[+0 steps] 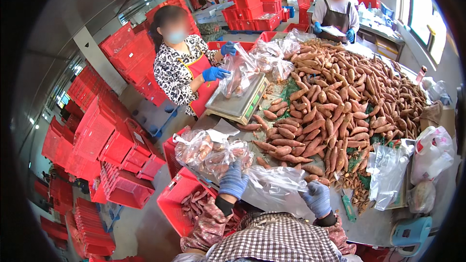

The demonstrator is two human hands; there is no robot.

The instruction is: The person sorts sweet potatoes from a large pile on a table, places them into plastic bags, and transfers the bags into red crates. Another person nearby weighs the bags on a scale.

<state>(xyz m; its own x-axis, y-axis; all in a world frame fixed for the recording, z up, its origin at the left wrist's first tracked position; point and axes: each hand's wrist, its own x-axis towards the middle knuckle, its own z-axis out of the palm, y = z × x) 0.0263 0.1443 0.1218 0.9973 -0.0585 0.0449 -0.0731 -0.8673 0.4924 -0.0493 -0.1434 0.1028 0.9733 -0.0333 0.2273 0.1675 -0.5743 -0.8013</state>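
My left hand (234,181), in a blue-grey knit glove, reaches to a knotted clear bag of sweet potatoes (233,155). Its fingertips touch that bag, but whether they grip it is hidden. A second filled bag (193,148) leans beside it. In the same kind of glove, my right hand (316,197) pinches the edge of a clear plastic bag (278,185) spread flat before me. That bag stretches from near my left wrist across to my right fingers and looks empty. Beyond it rises a large pile of loose sweet potatoes (327,112).
Across the table, a blue-gloved person handles a filled bag (238,74) on a platform scale (235,98). Another person stands at the back. A red crate (171,203) holds sweet potatoes at my left. A green-handled tool (348,207), flat plastic bags (387,174) and a blue device (411,231) lie right.
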